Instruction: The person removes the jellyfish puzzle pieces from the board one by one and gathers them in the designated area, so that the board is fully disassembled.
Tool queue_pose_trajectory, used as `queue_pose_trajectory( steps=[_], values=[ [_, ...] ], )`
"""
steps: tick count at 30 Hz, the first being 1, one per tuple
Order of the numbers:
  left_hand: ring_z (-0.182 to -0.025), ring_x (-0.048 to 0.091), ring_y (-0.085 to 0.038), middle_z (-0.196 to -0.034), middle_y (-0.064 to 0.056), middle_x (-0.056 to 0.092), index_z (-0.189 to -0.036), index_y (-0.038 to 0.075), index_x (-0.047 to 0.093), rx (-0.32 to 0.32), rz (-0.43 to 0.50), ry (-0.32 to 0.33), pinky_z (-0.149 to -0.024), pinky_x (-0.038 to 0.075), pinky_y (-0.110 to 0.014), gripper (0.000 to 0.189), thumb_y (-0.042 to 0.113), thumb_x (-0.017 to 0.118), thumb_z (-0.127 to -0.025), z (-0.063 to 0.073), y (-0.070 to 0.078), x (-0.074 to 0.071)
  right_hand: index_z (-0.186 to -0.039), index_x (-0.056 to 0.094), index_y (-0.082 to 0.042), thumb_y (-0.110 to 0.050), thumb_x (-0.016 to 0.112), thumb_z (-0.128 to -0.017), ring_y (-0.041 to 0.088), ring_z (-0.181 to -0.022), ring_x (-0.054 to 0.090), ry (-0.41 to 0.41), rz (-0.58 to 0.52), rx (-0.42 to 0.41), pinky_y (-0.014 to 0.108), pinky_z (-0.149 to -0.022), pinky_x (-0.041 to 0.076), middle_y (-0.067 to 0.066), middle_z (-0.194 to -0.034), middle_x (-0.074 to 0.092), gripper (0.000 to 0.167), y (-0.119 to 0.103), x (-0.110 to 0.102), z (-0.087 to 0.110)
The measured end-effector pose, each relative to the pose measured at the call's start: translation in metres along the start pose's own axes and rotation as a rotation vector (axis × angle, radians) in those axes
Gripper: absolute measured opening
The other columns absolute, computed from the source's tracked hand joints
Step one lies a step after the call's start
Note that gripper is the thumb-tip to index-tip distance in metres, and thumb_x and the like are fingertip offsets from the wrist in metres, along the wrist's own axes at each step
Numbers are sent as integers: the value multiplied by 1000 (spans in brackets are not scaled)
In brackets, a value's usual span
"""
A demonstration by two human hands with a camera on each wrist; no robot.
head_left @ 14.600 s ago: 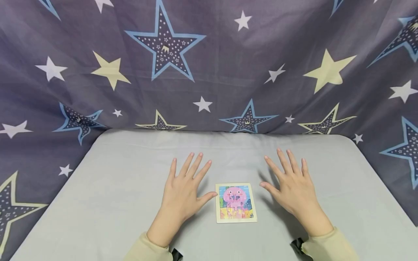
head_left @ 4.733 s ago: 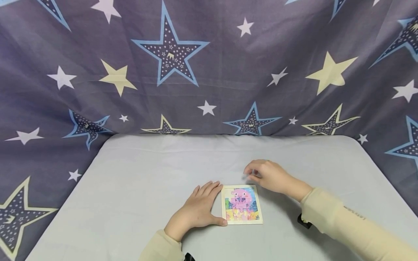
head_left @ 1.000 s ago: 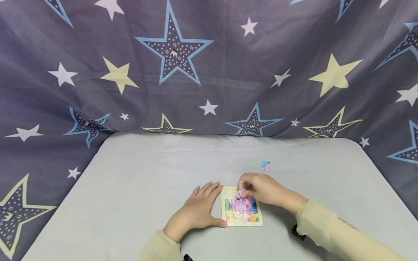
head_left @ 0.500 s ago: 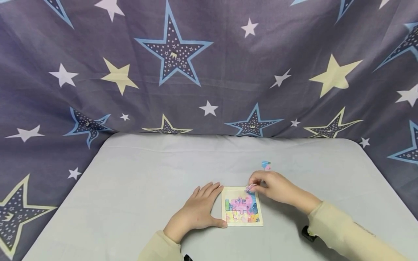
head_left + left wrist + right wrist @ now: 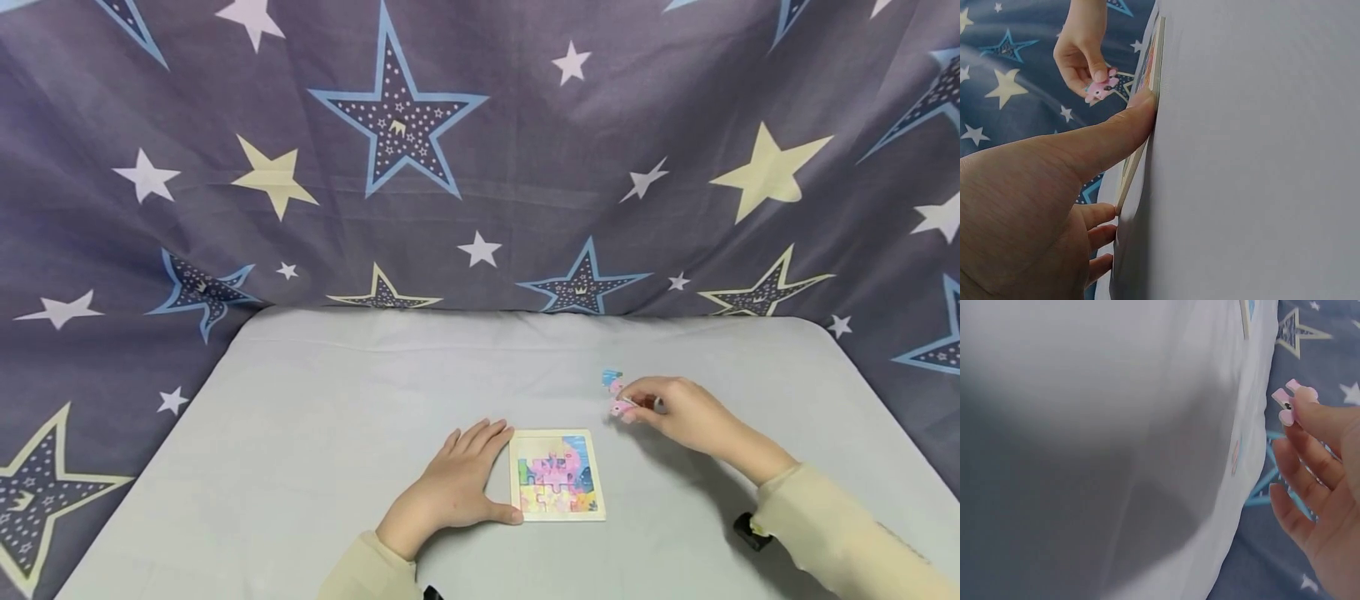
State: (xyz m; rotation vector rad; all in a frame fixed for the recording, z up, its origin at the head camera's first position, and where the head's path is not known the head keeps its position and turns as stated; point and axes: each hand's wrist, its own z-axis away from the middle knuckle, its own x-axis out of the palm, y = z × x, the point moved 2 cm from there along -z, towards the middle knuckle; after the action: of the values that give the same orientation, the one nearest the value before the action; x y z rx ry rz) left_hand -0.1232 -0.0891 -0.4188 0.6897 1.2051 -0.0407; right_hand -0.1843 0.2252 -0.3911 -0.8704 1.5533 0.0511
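Observation:
A small wooden jigsaw tray (image 5: 562, 516) lies on the grey cloth, its picture pink, yellow and blue. Bare wood shows in its upper left, where pieces are out. My left hand (image 5: 453, 487) rests along the tray's left side, thumb at the near corner and fingertips at the far one. Right of and beyond the tray, my right hand (image 5: 686, 414) pinches a pink puzzle piece (image 5: 621, 407) with a printed eye between thumb and index finger. In the right wrist view this piece (image 5: 1286, 406) is raised over the cloth. Close by lies a loose blue-and-pink puzzle piece (image 5: 611, 380).
The grey cloth-covered table (image 5: 337, 417) has rounded far corners. Behind it and at both sides hangs a dark star-patterned curtain (image 5: 517, 167). A black strap (image 5: 752, 531) sits at the right wrist.
The full puzzle has lost upper pieces; a blue-and-pink one now lies beyond it. Over the last second my right hand has lifted a pink piece out and carried it right. The left hand stays.

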Motion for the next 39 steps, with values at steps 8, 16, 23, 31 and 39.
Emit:
queue_pose_trajectory(
  steps=[8,16,23,31,39],
  values=[
    [-149,17,-30,-161,-7,26,-156,10,30,-2,15,-11,-118,13,-58,107,59,79,-74,-1,0,2,-106,71,-12,-11,79,-83,8,-71,59,56,41,57,32,-62,49,-14,-76,64,24,27,-13,2],
    [-149,18,-29,-161,-7,27,-155,9,30,-6,4,-6,-118,14,-57,107,58,79,-74,0,0,0,-111,74,-9,-2,76,-83,8,-68,58,67,42,70,28,-57,48,-9,-77,67,28,50,-15,-3],
    [-149,17,-29,-161,-6,26,-156,10,30,-8,4,-9,-119,13,-56,107,59,79,-74,-1,-1,1,-109,76,-7,0,75,-85,10,-71,59,78,39,43,31,-62,51,3,-91,73,25,60,-11,-14],
    [-149,18,-31,-161,-7,26,-155,9,30,-2,5,-8,-118,13,-58,107,58,79,-74,-2,-1,2,-108,76,-5,0,72,-87,12,-74,60,11,13,78,34,-66,52,9,-99,74,21,66,-6,-26],
    [-149,17,-30,-161,-8,26,-155,8,31,-7,6,-6,-118,12,-58,107,58,79,-74,-2,-1,2,-106,76,-6,-7,73,-89,20,-81,65,-34,42,179,43,-74,54,4,-94,73,17,70,-2,-29]
  ],
)
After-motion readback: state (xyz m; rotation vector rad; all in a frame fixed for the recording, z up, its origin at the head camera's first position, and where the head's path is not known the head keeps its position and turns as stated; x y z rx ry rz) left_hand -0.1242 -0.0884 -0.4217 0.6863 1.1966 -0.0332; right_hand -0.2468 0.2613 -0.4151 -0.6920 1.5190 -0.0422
